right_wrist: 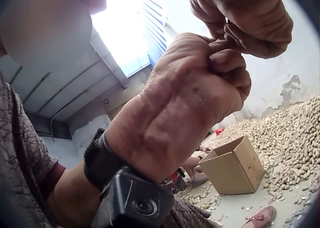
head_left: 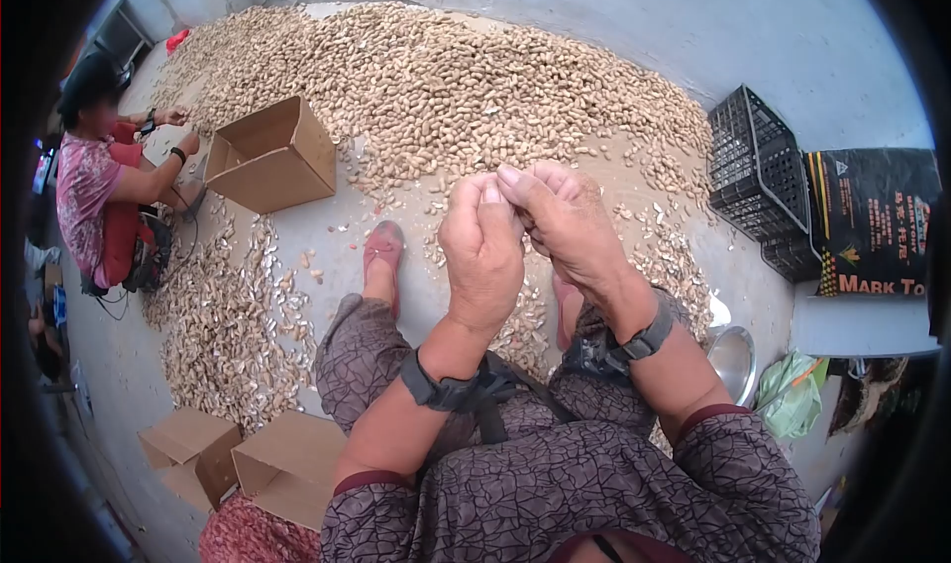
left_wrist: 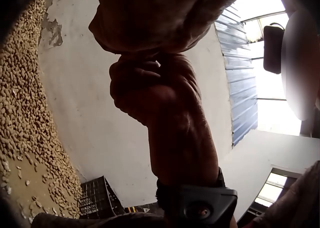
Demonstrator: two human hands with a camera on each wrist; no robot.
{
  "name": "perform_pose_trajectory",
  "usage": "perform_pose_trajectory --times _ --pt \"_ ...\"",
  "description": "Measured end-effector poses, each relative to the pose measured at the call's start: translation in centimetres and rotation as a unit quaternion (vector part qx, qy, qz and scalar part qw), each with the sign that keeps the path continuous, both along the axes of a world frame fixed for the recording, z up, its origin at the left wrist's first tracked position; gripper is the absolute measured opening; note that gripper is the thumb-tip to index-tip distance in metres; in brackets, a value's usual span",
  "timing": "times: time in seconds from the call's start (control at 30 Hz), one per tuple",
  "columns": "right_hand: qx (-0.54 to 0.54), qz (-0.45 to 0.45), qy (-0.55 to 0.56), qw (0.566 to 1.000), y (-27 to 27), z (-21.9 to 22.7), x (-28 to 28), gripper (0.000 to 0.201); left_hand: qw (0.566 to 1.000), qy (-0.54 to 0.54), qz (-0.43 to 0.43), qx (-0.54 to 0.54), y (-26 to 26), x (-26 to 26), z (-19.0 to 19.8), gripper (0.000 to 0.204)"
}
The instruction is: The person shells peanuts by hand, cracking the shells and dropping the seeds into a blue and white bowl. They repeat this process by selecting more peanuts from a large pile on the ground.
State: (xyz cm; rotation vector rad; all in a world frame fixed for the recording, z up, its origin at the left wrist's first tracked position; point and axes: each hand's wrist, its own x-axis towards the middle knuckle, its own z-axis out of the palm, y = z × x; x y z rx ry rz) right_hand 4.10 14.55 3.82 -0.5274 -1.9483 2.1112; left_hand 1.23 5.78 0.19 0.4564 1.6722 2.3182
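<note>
In the head view the left hand (head_left: 482, 256) and right hand (head_left: 570, 221) meet over the floor in front of the lap. Their fingers are curled, with thumbs and fingertips pressed together, pinching something small that the fingers hide. Up close in the right wrist view, the right hand (right_wrist: 185, 98) has its bent fingers against those of the left hand (right_wrist: 245, 18). The left wrist view shows both hands dark against the wall. Beyond them lies a large mound of unshelled peanuts (head_left: 466, 78). Broken peanut shells (head_left: 213, 335) litter the floor near the feet.
An open cardboard box (head_left: 307, 162) stands by the mound, with another person (head_left: 94, 187) seated left of it. More cardboard boxes (head_left: 287, 459) lie at lower left. At right are black plastic crates (head_left: 758, 167), a black printed sack (head_left: 872, 221), a metal basin (head_left: 733, 360) and a green plastic bag (head_left: 792, 395).
</note>
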Motion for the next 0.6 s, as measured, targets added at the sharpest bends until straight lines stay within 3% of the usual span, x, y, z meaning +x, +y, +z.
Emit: perform_pose_trajectory --times 0.13,0.23,0.33,0.4,0.53,0.6 --pt "0.038 -0.029 0.017 0.999 -0.3 -1.5 -0.3 0.027 0.999 -0.015 0.028 0.008 0.5 0.1 -0.6 0.019" --pt "0.077 -0.059 0.037 0.995 -0.5 -2.3 -0.4 0.026 0.998 0.025 0.047 -0.044 0.3 0.2 -0.4 0.019" --pt "0.121 -0.060 0.037 0.990 -0.5 -2.6 -0.5 0.026 0.999 -0.036 0.037 -0.002 0.1 0.4 0.6 0.018" --pt "0.169 -0.054 0.067 0.982 -0.6 -2.5 -0.5 0.026 0.989 -0.123 0.029 0.080 0.2 0.5 0.9 0.019" --pt "0.178 -0.054 0.106 0.977 -1.0 -2.5 -0.3 0.024 0.978 -0.157 -0.007 0.135 -0.2 0.2 0.7 0.020" --pt "0.068 -0.065 0.069 0.993 -1.4 -1.9 -0.1 0.023 0.971 -0.193 -0.020 0.142 -0.4 0.2 1.1 0.020"
